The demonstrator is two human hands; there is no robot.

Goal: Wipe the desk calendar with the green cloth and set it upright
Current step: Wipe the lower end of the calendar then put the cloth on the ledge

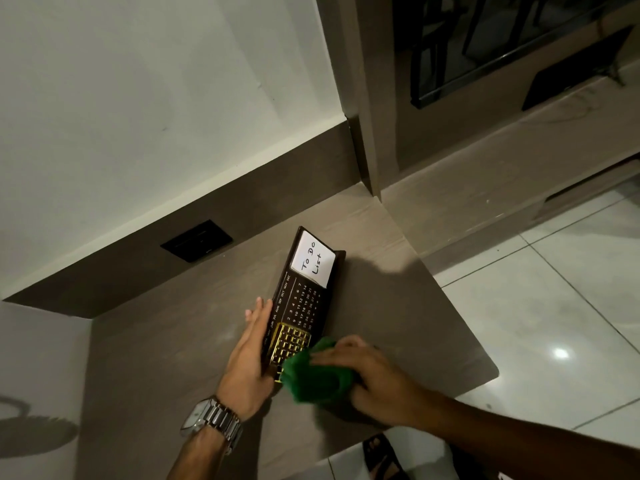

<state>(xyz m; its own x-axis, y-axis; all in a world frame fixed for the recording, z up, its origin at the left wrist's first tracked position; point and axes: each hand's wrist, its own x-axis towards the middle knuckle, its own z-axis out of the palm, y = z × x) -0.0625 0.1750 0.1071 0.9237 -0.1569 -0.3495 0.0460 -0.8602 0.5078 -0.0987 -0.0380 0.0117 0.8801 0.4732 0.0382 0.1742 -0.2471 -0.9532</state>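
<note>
The dark brown desk calendar (302,299) lies flat on the brown desk (180,341), its long axis running away from me. It carries a white "To Do List" note at the far end, printed months and dates in the middle and a gold grid near me. My left hand (250,355) presses flat against its left edge, a metal watch on the wrist. My right hand (372,374) grips the bunched green cloth (317,374), which rests on the calendar's near end and covers part of the gold grid.
A black socket plate (196,240) sits in the low back panel under the white wall. The desk's right edge drops to a glossy tiled floor (554,306). A dark cabinet (485,46) stands at the far right. A sandalled foot (382,455) shows below.
</note>
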